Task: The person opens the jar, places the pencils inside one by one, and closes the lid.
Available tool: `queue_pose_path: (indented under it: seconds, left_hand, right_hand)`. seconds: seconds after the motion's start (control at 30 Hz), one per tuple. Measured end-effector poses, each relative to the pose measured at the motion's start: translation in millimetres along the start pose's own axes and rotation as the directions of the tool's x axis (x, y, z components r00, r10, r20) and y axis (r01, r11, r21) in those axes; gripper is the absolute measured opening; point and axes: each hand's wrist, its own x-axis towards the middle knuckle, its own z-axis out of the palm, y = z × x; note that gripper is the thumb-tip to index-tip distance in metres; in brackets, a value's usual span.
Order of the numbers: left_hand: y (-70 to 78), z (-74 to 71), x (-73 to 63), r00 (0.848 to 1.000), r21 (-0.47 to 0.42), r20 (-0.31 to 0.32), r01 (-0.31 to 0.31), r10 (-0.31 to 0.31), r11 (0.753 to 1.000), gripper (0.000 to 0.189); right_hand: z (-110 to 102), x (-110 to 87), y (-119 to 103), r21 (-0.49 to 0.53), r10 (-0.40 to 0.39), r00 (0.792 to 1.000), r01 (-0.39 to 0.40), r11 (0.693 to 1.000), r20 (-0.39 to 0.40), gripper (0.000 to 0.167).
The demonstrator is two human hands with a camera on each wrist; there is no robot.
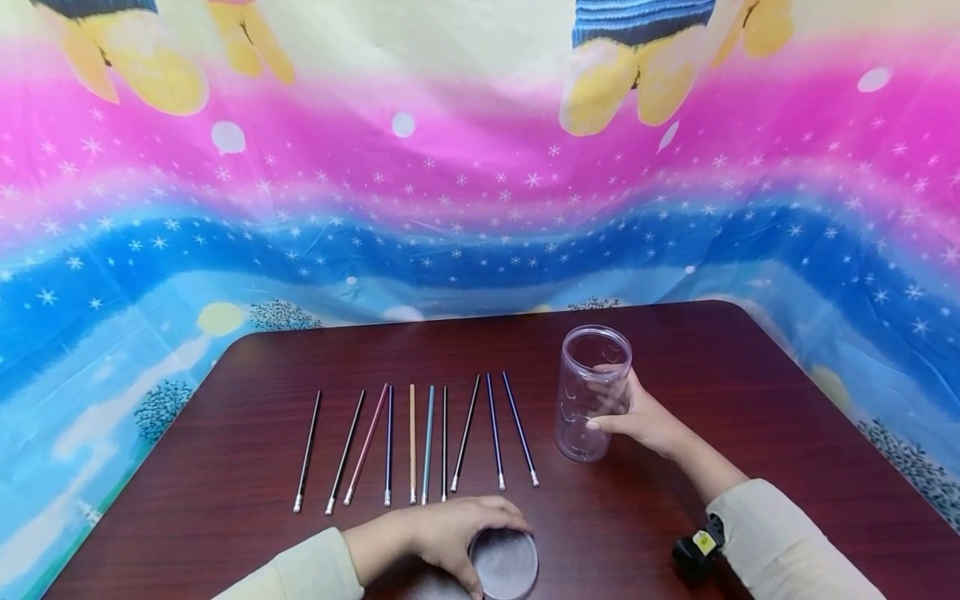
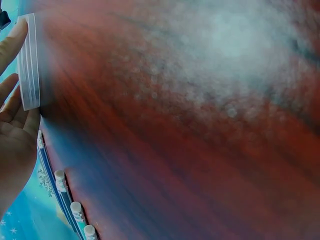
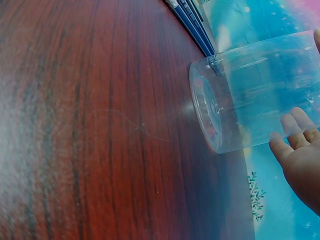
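My right hand (image 1: 637, 412) grips a clear plastic jar (image 1: 573, 417) from its right side, thumb in front and fingers behind. The jar is upright with its mouth uncovered, and in the right wrist view its base (image 3: 206, 107) is close to the table. Near the front edge, my left hand (image 1: 457, 533) holds a round clear lid (image 1: 506, 565) by its rim between thumb and fingers. The ridged side of the lid (image 2: 29, 62) shows in the left wrist view. Several pencils (image 1: 412, 442) lie in a row left of the jar, eraser ends toward me.
A dark reddish wooden table (image 1: 637, 533) carries everything. Behind it hangs a colourful cloth backdrop (image 1: 465, 183) with snowflakes. A small black device (image 1: 697, 550) with a yellow label sits at the right sleeve (image 1: 780, 533).
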Motion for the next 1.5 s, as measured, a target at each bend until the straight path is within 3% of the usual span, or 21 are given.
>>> queue_pose_path:
  seconds: [0.47, 0.73, 0.97, 1.1, 1.23, 1.33, 1.5]
  left_hand:
    - [-0.1, 1.4, -1.7, 1.0, -0.001, -0.003, -0.008, 0.008, 1.0, 0.078]
    - [-1.9, -0.2, -0.1, 0.999, -0.084, -0.04, -0.016, 0.013, 0.996, 0.07]
    - [-5.3, -5.0, -2.2, 0.994, -0.17, -0.11, -0.024, 0.005, 0.985, 0.063]
    - [-5.9, -12.1, -7.4, 0.989, -0.181, -0.141, 0.022, -0.048, 0.983, 0.063]
    - [-5.4, -20.9, -13.1, 0.979, -0.231, -0.171, 0.068, -0.109, 0.971, 0.063]
    - [-6.0, -27.0, -17.7, 0.967, -0.281, -0.197, 0.104, -0.163, 0.954, 0.061]
    - [-7.5, -36.7, -27.2, 0.937, -0.354, -0.224, 0.177, -0.267, 0.918, 0.059]
  right_hand:
    - [0, -0.2, 0, 0.014, -0.015, 1.0, 0.015, 1.0, 0.002, 0.075]
    - [1, -0.5, 0, 0.019, -0.011, 1.0, 0.011, 1.0, 0.007, 0.075]
    - [1, -1.1, 0, 0.013, -0.023, 1.0, 0.023, 1.0, 0.017, 0.079]
    - [1, -1.7, 3, 0.018, -0.073, 0.997, 0.072, 0.997, 0.027, 0.073]
    - [1, -2.4, 1, 0.023, -0.048, 0.999, 0.048, 0.999, 0.018, 0.07]
    - [2, -2.0, -1, 0.023, 0.015, 1.0, -0.015, 1.0, 0.004, 0.074]
    - [2, -1.4, -1, 0.025, 0.026, 1.0, -0.026, 0.999, -0.001, 0.079]
